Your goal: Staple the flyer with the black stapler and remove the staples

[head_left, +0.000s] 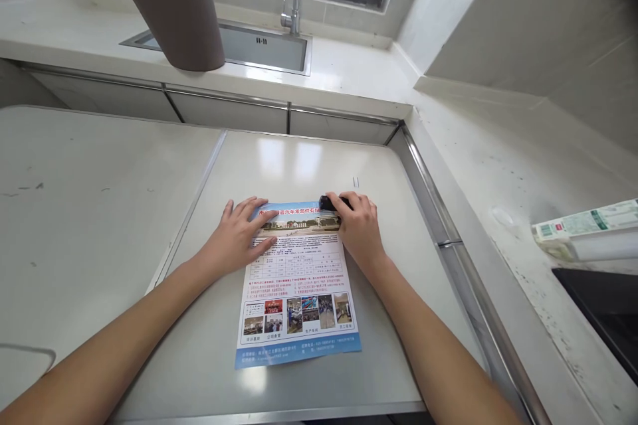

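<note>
A printed flyer point(299, 272) with blue bands, red and black text and small photos lies flat on the light folding table point(199, 339). My left hand point(244, 232) rests on its upper left edge, with the fingers spread and the palm down. At the flyer's upper right corner, my right hand point(359, 219) is closed around a small black stapler point(329, 203). The fingers hide much of the stapler, so I cannot tell whether its jaws grip the paper. Just beyond that hand, a small strip that looks like staples point(355, 182) lies on the tabletop.
Behind the table runs a white counter point(359, 73) with a steel sink point(264, 53) and a faucet point(294, 16). A thick brown column point(184, 20) stands in front of the sink. On the right counter are a long box point(588, 222) and a black cooktop point(603, 319).
</note>
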`<state>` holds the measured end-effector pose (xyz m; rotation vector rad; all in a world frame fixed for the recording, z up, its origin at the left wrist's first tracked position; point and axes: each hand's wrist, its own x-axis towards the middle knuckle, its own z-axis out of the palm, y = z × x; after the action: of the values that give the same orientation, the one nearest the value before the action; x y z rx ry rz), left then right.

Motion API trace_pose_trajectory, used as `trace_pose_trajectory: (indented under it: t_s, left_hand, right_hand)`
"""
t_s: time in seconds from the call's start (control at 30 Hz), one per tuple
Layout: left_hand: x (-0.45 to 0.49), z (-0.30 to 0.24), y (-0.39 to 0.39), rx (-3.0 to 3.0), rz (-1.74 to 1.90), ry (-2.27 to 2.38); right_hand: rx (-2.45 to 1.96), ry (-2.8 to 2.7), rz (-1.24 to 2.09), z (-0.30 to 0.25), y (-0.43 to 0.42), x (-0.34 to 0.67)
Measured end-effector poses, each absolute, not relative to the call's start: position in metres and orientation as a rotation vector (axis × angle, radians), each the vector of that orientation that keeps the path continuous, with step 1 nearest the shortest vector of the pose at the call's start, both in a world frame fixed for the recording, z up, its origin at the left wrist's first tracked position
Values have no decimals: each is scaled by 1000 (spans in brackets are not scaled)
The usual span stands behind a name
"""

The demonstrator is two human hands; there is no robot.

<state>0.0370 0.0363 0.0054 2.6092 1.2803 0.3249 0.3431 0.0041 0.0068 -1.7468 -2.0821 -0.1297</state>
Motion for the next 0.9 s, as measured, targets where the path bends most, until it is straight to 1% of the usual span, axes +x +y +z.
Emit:
trace_pose_trajectory:
  t_s: [0.27,0.47,0.53,0.67,0.73,0.9]
  left_hand:
    - [37,4,36,2607,337,1277]
    - [38,3,36,2612,340,1287]
    - [38,2,37,2596,358,1292]
    - [36,1,41,2463,501,1350]
    - [35,1,42,2390,610,1380]
    - [33,3,44,2280,747,1407]
  right_hand:
    - [-1783,-1953,-66,8,7,366]
    - [-1794,-1759,-289,23,1,359]
    - [-1737,-1756,-211,31,-6,345]
    - [-1562,-1955,194,35,-27,306]
    - [-1499,-2075,330,33,-35,290]
    - [-1395,-2334,355,34,-34,288]
